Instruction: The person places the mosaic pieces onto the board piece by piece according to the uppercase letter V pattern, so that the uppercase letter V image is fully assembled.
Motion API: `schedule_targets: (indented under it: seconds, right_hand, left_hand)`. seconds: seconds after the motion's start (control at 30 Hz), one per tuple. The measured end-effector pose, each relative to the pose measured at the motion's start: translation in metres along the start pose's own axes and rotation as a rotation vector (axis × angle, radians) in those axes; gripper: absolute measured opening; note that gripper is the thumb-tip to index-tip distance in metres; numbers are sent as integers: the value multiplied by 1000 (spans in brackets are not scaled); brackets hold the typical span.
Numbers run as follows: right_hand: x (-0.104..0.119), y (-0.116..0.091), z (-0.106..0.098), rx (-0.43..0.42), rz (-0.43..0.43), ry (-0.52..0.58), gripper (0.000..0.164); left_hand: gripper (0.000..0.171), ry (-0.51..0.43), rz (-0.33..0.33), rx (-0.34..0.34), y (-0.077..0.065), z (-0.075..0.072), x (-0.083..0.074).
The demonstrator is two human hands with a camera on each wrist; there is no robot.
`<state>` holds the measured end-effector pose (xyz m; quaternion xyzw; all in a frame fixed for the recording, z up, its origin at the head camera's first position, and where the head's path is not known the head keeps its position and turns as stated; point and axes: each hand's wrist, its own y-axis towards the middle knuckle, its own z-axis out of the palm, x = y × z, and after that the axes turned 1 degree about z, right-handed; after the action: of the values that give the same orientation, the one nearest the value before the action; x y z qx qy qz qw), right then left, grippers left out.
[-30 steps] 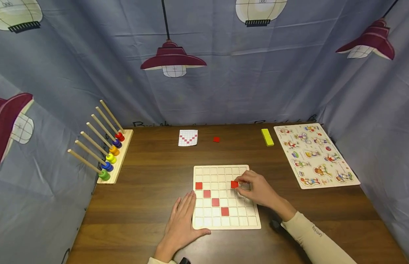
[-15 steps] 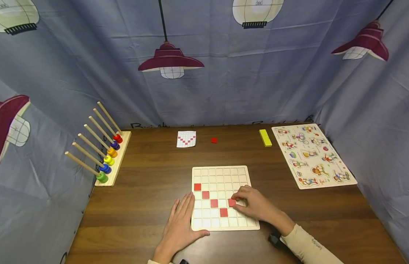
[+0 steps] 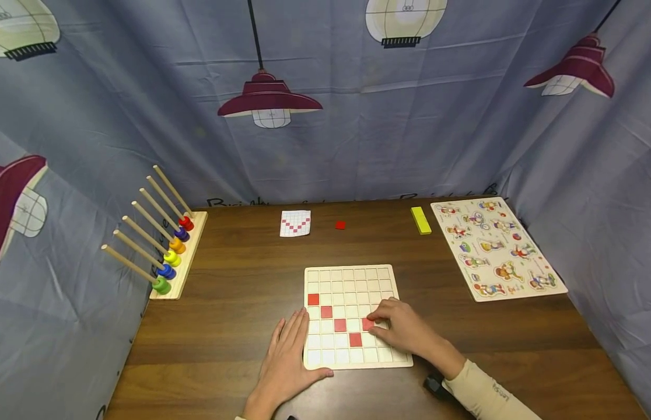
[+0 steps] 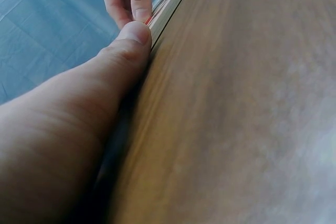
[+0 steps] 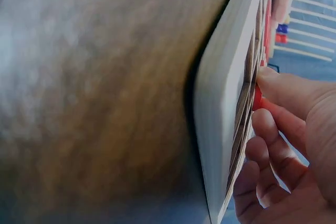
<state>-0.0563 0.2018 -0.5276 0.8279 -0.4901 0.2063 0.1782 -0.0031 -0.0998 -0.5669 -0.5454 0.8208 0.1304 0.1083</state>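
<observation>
A pale wooden grid board lies on the table, with several red tiles stepping down in a diagonal across its cells. Between thumb and index finger, my right hand pinches another red square tile at a cell up and right of the lowest one. In the right wrist view this tile is low at the board's surface, partly covered by the fingertips. My left hand rests along the board's left side, fingers straight, its thumb at the near edge.
Behind the board lie a paper pattern card, a loose red tile and a yellow block. A peg stand with coloured rings stands left. A picture puzzle board lies right, near the curtain.
My right hand has brought the red tile toward me, from a higher cell down to its present one, then stayed there. My left hand has kept its place at the board's edge.
</observation>
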Motion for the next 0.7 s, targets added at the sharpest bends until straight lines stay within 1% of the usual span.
schedule_targets:
  seconds: [0.13, 0.27, 0.37, 0.43, 0.5, 0.57, 0.7]
  right_hand:
    - [1, 3, 1, 9, 28, 24, 20]
    - [2, 6, -1, 26, 32, 17, 24]
    - [1, 10, -9, 56, 25, 29, 31]
    - [-2, 16, -18, 70, 24, 53, 36]
    - [-9, 28, -28, 62, 26, 88, 39]
    - [-19, 45, -38, 38, 40, 127, 43]
    - [-45, 86, -53, -22, 103, 203, 49]
  left_hand:
    - [131, -8, -4, -2, 0, 0, 1]
    - [130, 5, -3, -7, -1, 0, 2]
    - [129, 12, 0, -9, -1, 0, 2]
    - [129, 11, 1, -11, -1, 0, 1]
    - [130, 11, 0, -14, -1, 0, 1]
    - [130, 9, 1, -18, -1, 0, 1]
    - [129, 24, 10, -13, -1, 2, 1]
